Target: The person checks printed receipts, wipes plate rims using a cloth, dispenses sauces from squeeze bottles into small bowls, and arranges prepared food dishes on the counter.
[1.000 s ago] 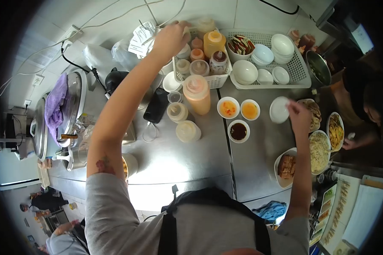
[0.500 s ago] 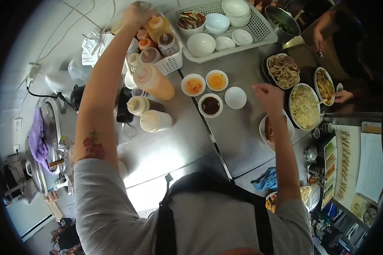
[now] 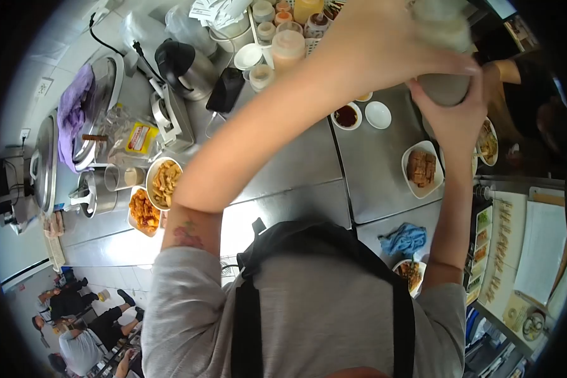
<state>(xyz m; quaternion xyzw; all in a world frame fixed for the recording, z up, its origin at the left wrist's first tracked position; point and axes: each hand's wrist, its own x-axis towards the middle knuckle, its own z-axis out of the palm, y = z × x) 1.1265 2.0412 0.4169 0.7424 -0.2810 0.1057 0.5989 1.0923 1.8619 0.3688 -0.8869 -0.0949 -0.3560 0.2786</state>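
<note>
My left hand [image 3: 397,41] reaches across to the upper right, wrapped round a blurred, translucent container [image 3: 444,28] whose contents I cannot make out. Just below it, my right hand [image 3: 453,123] curls thumb and fingers around the grey, rounded lower end of what looks like the same container. Both hands are closed, close together above the far right of the counter. Under the left forearm are a small bowl of dark sauce [image 3: 345,116] and a small white bowl [image 3: 378,115]. A white dish of sliced meat [image 3: 421,169] sits left of my right forearm.
Squeeze bottles [image 3: 288,49] stand at the back beside a phone [image 3: 225,89] and a kettle [image 3: 186,68]. Bowls of fried food [image 3: 165,183] are at left. A blue cloth [image 3: 403,239] lies near my right elbow. Another person's arm [image 3: 507,70] is at right.
My left hand has swung from the bottle basket at the back left to the right, carrying the container. My right hand has risen to meet it. The view has shifted too.
</note>
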